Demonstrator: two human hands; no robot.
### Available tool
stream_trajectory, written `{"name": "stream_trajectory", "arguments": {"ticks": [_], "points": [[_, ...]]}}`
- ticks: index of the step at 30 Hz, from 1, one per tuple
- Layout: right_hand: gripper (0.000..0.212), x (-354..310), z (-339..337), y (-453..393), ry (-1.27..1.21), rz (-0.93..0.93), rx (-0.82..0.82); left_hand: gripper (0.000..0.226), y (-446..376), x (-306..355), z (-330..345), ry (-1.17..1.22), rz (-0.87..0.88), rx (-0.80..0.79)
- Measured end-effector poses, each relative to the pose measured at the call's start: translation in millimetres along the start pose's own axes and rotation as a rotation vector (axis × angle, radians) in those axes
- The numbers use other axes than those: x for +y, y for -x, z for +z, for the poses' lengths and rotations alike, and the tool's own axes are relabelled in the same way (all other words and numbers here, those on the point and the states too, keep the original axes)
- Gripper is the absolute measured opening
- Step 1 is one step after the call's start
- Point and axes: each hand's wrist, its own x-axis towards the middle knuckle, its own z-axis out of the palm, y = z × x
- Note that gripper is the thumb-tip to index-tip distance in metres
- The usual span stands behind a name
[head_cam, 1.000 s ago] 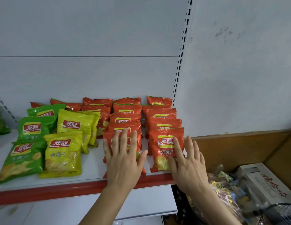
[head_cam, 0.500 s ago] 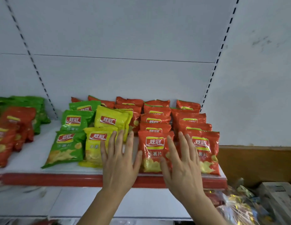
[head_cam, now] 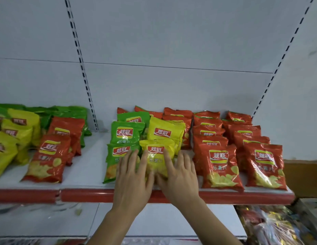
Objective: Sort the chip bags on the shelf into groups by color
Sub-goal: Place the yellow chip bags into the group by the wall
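Two hands, left hand and right hand, fingers spread flat on front yellow bag, apparently ungripped; slippery film, likely slide off shelf edge.

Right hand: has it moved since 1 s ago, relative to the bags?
Yes. The right hand shifted left, off the front red chip bag in the rightmost columns and onto the front yellow chip bag.

A white back wall stands far behind everything. Two slanted strips with dark slots run up it, one on the left and one on the right. At the far right is a brown wooden board. Near the bottom right lies a heap of shiny clear wrappers. A lower white panel sits near the bottom.
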Motion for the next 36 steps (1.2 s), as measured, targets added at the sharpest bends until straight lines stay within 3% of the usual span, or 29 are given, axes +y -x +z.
{"name": "stream_trajectory", "arguments": {"ticks": [4, 7, 10, 14, 19, 21, 23, 28, 30, 36], "points": [[0.071, -1.1, 10.3, 3.5, -0.052, -0.004, -0.012, 0.063, 2.9, -15.4, 1.0, 0.104, 0.023, -0.052], [0.059, 0.0, -4.6, 8.9, -0.109, -0.002, 0.147, 0.069, 2.2, -18.7, -5.4, 0.228, -0.028, -0.073], [0.054, -3.5, -23.1, 16.7, -0.228, -0.034, 0.311, 0.079, -8.7, -7.7, -24.8, 0.500, -0.112, -0.100], [0.058, -14.8, -35.4, 23.2, -0.380, -0.131, 0.322, 0.054, -29.0, 9.8, -40.6, 0.928, -0.208, -0.177], [0.057, -8.6, -37.7, 6.6, -0.580, 0.002, 0.291, 0.050, -40.9, 7.3, -43.5, 0.946, -0.329, -0.009], [0.057, 2.8, -24.4, -9.8, -0.469, 0.087, 0.254, 0.056, -43.8, -3.2, -42.4, 0.959, -0.398, 0.046], [0.063, 9.9, -10.8, -29.6, -0.317, 0.144, 0.113, 0.057, -46.2, -13.0, -41.7, 0.969, -0.457, 0.052], [0.086, -0.4, 12.9, -63.2, 0.014, 0.135, -0.087, 0.051, -54.0, -19.6, -42.0, 0.995, -0.529, -0.015], [0.086, -3.2, 18.6, -65.7, 0.065, 0.144, -0.067, 0.048, -55.5, -19.5, -40.9, 0.987, -0.544, -0.015], [0.058, 3.3, 1.2, -61.8, -0.078, 0.100, 0.142, 0.030, -59.1, -26.4, -45.5, 0.908, -0.558, 0.078]]}}
